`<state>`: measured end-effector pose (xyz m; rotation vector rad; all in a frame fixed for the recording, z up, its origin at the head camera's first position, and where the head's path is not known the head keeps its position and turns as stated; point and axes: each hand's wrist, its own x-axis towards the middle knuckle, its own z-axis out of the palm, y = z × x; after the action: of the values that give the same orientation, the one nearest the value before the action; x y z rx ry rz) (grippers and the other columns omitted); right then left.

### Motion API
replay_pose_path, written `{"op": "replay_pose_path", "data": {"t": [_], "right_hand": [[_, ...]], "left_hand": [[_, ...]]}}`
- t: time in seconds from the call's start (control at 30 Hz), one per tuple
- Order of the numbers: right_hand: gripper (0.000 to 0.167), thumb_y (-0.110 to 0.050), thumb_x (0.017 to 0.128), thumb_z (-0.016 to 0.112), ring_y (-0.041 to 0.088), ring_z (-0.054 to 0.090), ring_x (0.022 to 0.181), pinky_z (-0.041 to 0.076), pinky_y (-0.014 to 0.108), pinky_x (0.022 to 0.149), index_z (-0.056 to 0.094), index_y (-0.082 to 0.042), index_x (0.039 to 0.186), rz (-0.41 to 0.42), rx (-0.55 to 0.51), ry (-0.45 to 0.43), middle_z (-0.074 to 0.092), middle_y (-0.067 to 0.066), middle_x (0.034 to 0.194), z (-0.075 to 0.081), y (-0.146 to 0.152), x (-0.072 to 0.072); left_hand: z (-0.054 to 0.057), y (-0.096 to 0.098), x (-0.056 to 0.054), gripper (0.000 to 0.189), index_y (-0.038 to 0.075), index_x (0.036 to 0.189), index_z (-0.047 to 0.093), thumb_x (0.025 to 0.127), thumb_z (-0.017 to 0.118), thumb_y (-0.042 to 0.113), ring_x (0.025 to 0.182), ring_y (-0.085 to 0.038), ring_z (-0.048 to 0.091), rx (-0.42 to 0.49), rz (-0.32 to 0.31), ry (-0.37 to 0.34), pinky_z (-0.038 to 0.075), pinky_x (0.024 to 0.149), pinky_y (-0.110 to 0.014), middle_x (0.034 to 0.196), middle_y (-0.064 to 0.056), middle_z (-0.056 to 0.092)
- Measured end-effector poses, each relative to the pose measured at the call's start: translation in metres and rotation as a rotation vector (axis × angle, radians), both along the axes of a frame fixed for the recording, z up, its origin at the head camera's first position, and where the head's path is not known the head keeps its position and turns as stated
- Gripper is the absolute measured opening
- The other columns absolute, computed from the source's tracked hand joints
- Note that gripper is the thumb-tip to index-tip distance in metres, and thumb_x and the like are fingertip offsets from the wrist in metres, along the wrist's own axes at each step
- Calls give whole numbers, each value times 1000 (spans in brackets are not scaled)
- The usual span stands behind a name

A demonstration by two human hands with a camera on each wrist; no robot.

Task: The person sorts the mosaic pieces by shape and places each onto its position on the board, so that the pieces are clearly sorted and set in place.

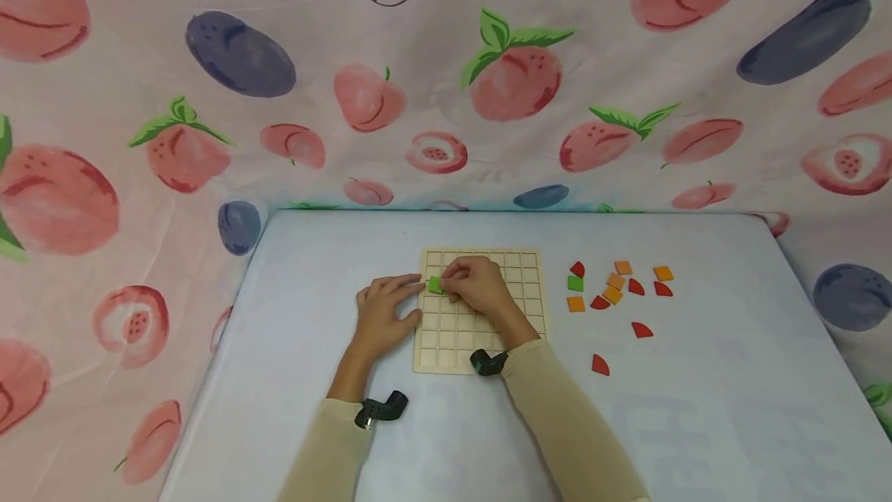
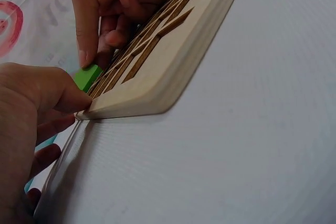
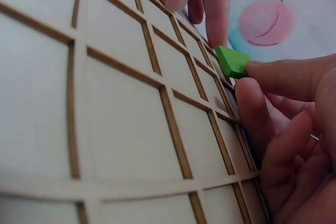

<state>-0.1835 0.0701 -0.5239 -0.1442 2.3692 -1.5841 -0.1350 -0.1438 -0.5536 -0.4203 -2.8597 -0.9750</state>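
A pale wooden grid board (image 1: 446, 339) with square recesses lies on the table. Over its left columns, my right hand (image 1: 477, 285) pinches a small green square tile (image 1: 435, 285) between thumb and finger. In the right wrist view the tile (image 3: 232, 62) is tilted, one edge down at the grid. My left hand (image 1: 385, 316) rests at the board's left edge, fingers fairly straight and spread. The left wrist view has the left hand's nearest finger (image 2: 68, 93) touching the board's rim, close to the green tile (image 2: 86, 78).
Right of the board lie loose pieces: another green square (image 1: 574, 283), several orange squares (image 1: 576, 304) and several red quarter-circles (image 1: 601, 365). A fruit-patterned cloth (image 1: 432, 45) hangs behind the white table (image 1: 446, 440). Each wrist wears a black device (image 1: 382, 407).
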Motion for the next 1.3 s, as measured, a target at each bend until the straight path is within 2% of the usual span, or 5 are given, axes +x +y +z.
{"op": "replay_pose_path", "data": {"t": [0.23,0.53,0.73,1.03,1.3], "right_hand": [[7,-21,90,78,16,67,56,42,27,49,78,-13,91,-5,33,-2,74,1,71,0,-3,-1],[9,-26,89,79,14,67,57,47,28,55,80,-17,91,-30,101,-19,74,-3,72,-2,-9,-3],[9,-25,87,81,14,67,55,46,27,53,80,-17,89,-36,123,-11,75,-3,71,-1,-10,-2],[7,-27,86,82,14,67,53,42,27,49,80,-20,84,-51,167,-15,71,-4,61,0,-10,-2],[7,-25,85,82,14,66,53,43,28,49,80,-20,82,-32,182,11,71,-3,62,3,-10,-2]], "left_hand": [[2,-1,0,42,22,129,72,87,70,23,128,-24,50,0,1,-6,25,105,-57,144,5,62],[4,-1,1,42,20,128,72,86,70,22,128,-25,50,1,4,6,26,104,-58,144,4,62],[2,-1,1,41,20,128,73,87,70,22,128,-24,50,9,4,-1,26,105,-58,144,4,62],[2,1,2,42,21,128,73,87,71,23,128,-23,50,-2,1,-8,26,105,-57,144,5,62],[0,1,1,41,22,127,74,86,71,23,128,-22,50,2,3,2,26,105,-56,143,6,62]]}}
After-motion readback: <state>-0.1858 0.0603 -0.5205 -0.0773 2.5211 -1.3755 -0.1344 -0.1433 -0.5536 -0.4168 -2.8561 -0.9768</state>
